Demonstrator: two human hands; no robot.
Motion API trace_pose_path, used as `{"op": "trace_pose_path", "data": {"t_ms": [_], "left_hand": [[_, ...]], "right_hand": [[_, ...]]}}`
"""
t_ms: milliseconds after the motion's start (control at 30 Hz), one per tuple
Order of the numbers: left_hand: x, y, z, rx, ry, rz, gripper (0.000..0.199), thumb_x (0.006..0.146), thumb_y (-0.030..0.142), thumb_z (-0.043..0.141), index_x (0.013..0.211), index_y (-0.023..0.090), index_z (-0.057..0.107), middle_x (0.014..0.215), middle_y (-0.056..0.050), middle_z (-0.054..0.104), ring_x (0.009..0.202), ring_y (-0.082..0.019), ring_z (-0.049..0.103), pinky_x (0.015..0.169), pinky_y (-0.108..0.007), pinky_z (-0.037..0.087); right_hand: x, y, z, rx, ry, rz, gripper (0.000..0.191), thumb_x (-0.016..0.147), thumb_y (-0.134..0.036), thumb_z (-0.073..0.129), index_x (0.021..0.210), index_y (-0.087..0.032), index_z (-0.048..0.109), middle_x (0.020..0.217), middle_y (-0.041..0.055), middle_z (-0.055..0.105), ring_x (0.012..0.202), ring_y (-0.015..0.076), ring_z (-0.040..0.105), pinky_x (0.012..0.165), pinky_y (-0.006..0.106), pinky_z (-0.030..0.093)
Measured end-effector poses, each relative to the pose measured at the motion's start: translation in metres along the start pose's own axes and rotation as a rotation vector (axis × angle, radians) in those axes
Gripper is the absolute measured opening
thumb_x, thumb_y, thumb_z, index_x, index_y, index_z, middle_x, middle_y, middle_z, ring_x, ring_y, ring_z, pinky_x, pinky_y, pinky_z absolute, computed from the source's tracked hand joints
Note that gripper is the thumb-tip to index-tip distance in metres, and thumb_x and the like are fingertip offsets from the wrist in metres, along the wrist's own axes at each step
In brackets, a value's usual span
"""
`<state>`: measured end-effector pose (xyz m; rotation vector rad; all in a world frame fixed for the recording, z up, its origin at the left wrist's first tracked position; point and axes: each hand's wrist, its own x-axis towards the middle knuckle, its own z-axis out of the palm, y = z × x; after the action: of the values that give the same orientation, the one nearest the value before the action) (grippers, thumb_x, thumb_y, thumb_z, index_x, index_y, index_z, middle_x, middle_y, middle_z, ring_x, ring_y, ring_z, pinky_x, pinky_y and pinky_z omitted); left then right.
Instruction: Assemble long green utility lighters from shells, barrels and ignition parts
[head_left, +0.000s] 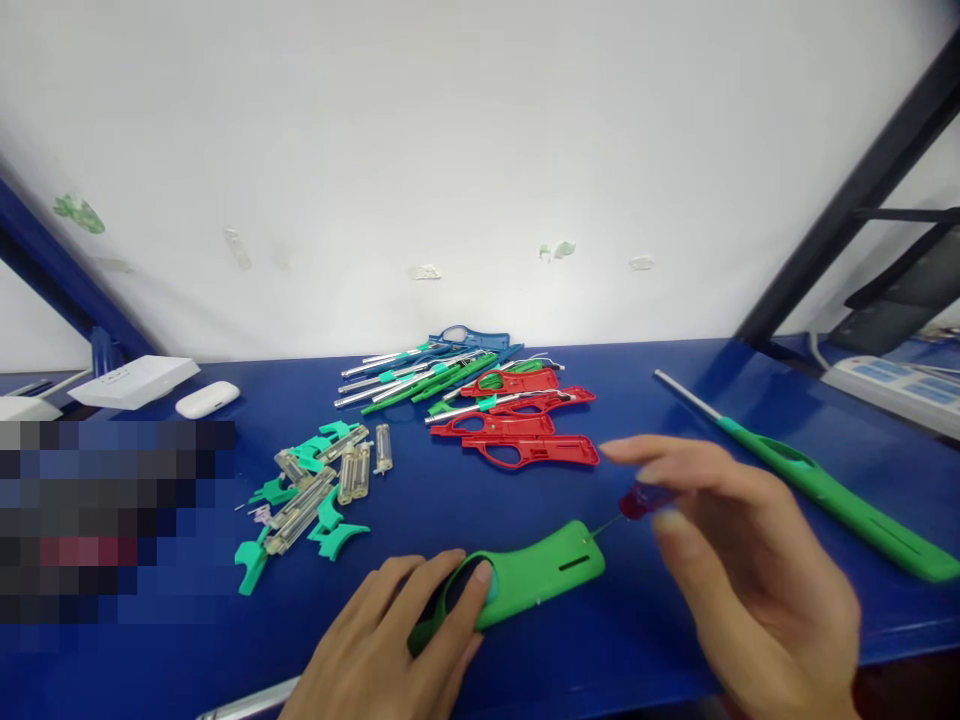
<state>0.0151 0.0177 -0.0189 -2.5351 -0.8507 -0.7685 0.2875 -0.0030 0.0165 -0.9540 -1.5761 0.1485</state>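
In the head view, my left hand (397,635) is closed around a green long-nosed lighter (536,575) lying on the blue table. One finger rests by its trigger loop, and its metal tube (251,700) sticks out at the lower left. Between thumb and fingers, my right hand (750,570) pinches the red-purple see-through handle of a small screwdriver (637,500). Its thin shaft slants down to the far end corner of the lighter; whether the tip sits in a screw is too small to tell.
Teal triggers (330,525) and clear fuel tanks (300,515) lie in a loose pile at left. Red casing halves (540,450), green and blue ones sit behind. A whole green lighter (847,505) lies at right. Also there: white earbud case (208,400), power strip (900,385).
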Motion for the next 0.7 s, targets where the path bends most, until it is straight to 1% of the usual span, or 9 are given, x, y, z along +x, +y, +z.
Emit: {"op": "trace_pose_path", "data": {"t_ms": [133, 200, 267, 333, 400, 467, 533, 633, 700], "left_hand": [[-0.001, 0.001, -0.001, -0.016, 0.009, 0.014, 0.045, 0.122, 0.027, 0.031, 0.133, 0.027, 0.075, 0.119, 0.000, 0.084, 0.098, -0.019, 0.080, 0.083, -0.028, 0.065], [-0.001, 0.000, -0.001, -0.013, 0.006, 0.017, 0.045, 0.122, 0.027, 0.031, 0.133, 0.026, 0.075, 0.118, -0.001, 0.084, 0.097, -0.018, 0.080, 0.084, -0.028, 0.065], [-0.001, -0.001, -0.001, 0.000, 0.000, 0.017, 0.045, 0.122, 0.026, 0.031, 0.133, 0.026, 0.074, 0.117, 0.000, 0.084, 0.095, -0.018, 0.080, 0.082, -0.029, 0.065], [-0.001, -0.002, -0.001, 0.007, -0.001, 0.020, 0.045, 0.122, 0.025, 0.030, 0.133, 0.026, 0.074, 0.116, 0.000, 0.085, 0.094, -0.018, 0.081, 0.082, -0.029, 0.065], [0.000, -0.003, -0.001, 0.009, 0.009, 0.017, 0.046, 0.122, 0.025, 0.028, 0.133, 0.026, 0.073, 0.116, 0.000, 0.085, 0.095, -0.018, 0.081, 0.082, -0.029, 0.065], [0.000, -0.002, -0.002, 0.010, 0.013, 0.012, 0.047, 0.122, 0.024, 0.027, 0.132, 0.026, 0.073, 0.116, 0.000, 0.085, 0.095, -0.018, 0.081, 0.082, -0.028, 0.065], [0.000, -0.001, -0.003, 0.007, 0.010, 0.013, 0.047, 0.122, 0.024, 0.027, 0.133, 0.026, 0.072, 0.117, 0.000, 0.085, 0.096, -0.017, 0.081, 0.082, -0.028, 0.064], [0.000, 0.001, -0.003, -0.002, 0.006, 0.020, 0.045, 0.122, 0.024, 0.029, 0.134, 0.026, 0.072, 0.118, 0.001, 0.084, 0.097, -0.017, 0.081, 0.083, -0.027, 0.064], [0.000, 0.001, -0.003, -0.005, 0.009, 0.018, 0.044, 0.122, 0.025, 0.030, 0.133, 0.026, 0.072, 0.117, 0.001, 0.084, 0.097, -0.017, 0.081, 0.083, -0.028, 0.065]], "right_hand": [[0.003, -0.005, 0.000, -0.063, 0.093, -0.120, 0.028, 0.093, 0.000, 0.074, 0.098, -0.027, 0.068, 0.103, -0.0004, 0.065, 0.101, 0.0166, 0.064, 0.087, 0.029, 0.057], [0.001, -0.005, -0.002, -0.058, 0.052, -0.077, 0.030, 0.101, 0.000, 0.063, 0.110, -0.028, 0.071, 0.109, 0.0000, 0.071, 0.101, 0.0149, 0.067, 0.083, 0.027, 0.057], [-0.001, -0.004, -0.003, -0.038, -0.007, 0.000, 0.039, 0.108, -0.003, 0.052, 0.132, -0.028, 0.068, 0.120, 0.0007, 0.074, 0.105, 0.0134, 0.068, 0.088, 0.026, 0.057], [-0.002, -0.003, -0.002, -0.015, -0.005, 0.029, 0.037, 0.108, -0.006, 0.054, 0.134, -0.029, 0.066, 0.122, 0.0007, 0.074, 0.107, 0.0136, 0.069, 0.093, 0.026, 0.057], [0.001, -0.005, -0.001, -0.002, 0.054, -0.013, 0.024, 0.099, -0.008, 0.069, 0.112, -0.028, 0.067, 0.111, -0.0001, 0.071, 0.104, 0.0161, 0.067, 0.090, 0.027, 0.059], [0.004, -0.009, 0.000, -0.032, 0.153, -0.059, 0.030, 0.087, -0.006, 0.082, 0.087, -0.028, 0.061, 0.097, -0.0017, 0.062, 0.094, 0.0166, 0.063, 0.084, 0.028, 0.060], [0.007, -0.012, 0.000, -0.081, 0.210, -0.068, 0.034, 0.084, -0.004, 0.084, 0.079, -0.027, 0.059, 0.091, -0.0023, 0.058, 0.088, 0.0156, 0.061, 0.079, 0.027, 0.060], [0.006, -0.012, -0.001, -0.107, 0.174, -0.014, 0.024, 0.095, -0.007, 0.075, 0.101, -0.030, 0.074, 0.096, -0.0028, 0.072, 0.088, 0.0141, 0.068, 0.077, 0.025, 0.059], [0.003, -0.011, -0.002, -0.111, 0.114, 0.049, 0.031, 0.105, -0.010, 0.063, 0.123, -0.031, 0.075, 0.111, -0.0020, 0.080, 0.091, 0.0128, 0.072, 0.083, 0.025, 0.060]]}}
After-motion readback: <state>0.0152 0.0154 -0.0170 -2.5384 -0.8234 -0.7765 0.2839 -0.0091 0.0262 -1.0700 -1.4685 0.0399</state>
